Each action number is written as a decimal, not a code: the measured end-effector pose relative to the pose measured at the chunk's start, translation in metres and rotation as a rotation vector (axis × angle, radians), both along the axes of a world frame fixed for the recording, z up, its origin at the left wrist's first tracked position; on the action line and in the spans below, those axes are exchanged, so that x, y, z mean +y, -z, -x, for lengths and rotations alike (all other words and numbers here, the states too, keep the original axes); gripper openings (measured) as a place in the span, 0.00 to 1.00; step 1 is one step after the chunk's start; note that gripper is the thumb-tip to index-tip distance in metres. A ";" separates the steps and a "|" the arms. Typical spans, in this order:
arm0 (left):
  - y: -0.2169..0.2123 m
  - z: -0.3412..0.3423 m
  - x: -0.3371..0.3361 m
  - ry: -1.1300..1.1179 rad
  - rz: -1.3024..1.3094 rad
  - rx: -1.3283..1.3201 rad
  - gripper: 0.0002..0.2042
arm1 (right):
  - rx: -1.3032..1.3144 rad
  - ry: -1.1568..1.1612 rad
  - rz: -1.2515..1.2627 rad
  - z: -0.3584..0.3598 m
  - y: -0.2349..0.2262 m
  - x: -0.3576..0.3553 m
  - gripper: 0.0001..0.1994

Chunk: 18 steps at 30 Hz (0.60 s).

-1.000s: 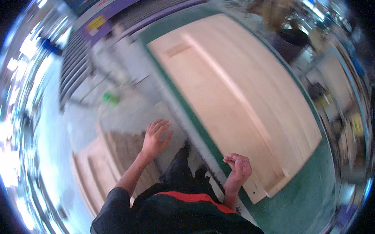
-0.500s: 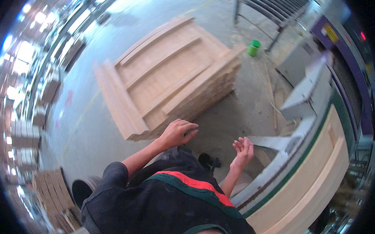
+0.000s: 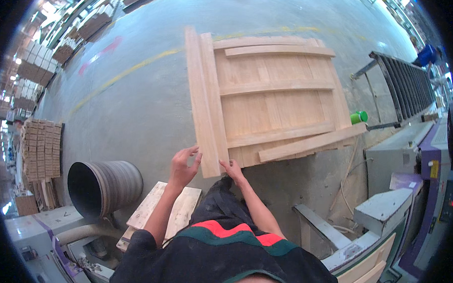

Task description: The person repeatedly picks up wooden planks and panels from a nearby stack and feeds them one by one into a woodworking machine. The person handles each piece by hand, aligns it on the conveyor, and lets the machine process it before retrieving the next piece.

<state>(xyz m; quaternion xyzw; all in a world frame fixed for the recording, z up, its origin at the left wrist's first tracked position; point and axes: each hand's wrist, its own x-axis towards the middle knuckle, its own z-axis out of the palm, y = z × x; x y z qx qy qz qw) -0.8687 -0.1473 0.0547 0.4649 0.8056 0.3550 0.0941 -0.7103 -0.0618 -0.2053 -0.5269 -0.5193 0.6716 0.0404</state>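
A long pale wooden board [image 3: 199, 107] lies lengthwise along the left side of a stack of wooden planks, its near end close to my body. My left hand [image 3: 184, 165] is beside the board's left edge near that end, thumb and fingers apart. At the near right corner, my right hand [image 3: 231, 170] has its fingers closed on the board's edge; the fingertips are partly hidden. A second narrow strip [image 3: 212, 87] lies against the board's right side. Crosswise wooden strips [image 3: 279, 86] rest over the flat planks of the stack.
A ribbed dark duct [image 3: 116, 185] and light planks [image 3: 181, 213] are at my left. Machine parts [image 3: 386, 206] stand at my right, a green container [image 3: 359, 118] and a roller conveyor [image 3: 401, 85] beyond the stack. A yellow line [image 3: 134, 68] crosses the floor.
My view has turned right, so the stack now lies straight ahead. Both hands, earlier apart and off the wood, have come together at the board's near end.
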 end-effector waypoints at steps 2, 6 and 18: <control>0.013 0.019 -0.009 -0.192 0.067 -0.130 0.22 | -0.018 -0.083 0.098 0.010 -0.002 0.002 0.38; 0.093 0.024 -0.010 -0.295 0.191 -0.171 0.40 | -0.022 -0.227 0.256 0.001 -0.040 0.021 0.34; 0.120 0.010 0.013 -0.142 0.072 -0.606 0.48 | 0.004 -0.011 0.026 -0.156 -0.091 0.017 0.19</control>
